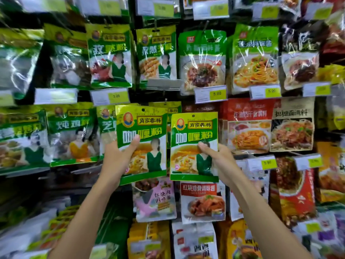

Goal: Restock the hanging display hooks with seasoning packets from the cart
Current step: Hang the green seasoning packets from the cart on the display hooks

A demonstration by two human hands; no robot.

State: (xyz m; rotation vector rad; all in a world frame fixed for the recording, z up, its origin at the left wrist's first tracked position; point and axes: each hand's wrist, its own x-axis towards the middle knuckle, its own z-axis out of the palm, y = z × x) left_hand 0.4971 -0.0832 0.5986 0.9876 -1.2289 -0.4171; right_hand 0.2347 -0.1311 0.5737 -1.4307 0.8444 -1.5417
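Left curry powder packet (141, 128): pinched in your left grip (119, 156). Right curry powder packet (194, 131): pinched in your right grip (214, 157). Thread them singly, hang-hole (143, 109) squarely onto hook (165, 101).

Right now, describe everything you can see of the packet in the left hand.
The curry powder packet is a flat, glossy plastic pouch, green and yellow, with a round logo, large white characters and a dish photo. A small hang hole sits at top centre. It is upright, slightly tilted, facing the camera before the display. The left hand grips its lower left side, thumb on the front. Its right edge sits beside the right hand's matching packet; contact is unclear.
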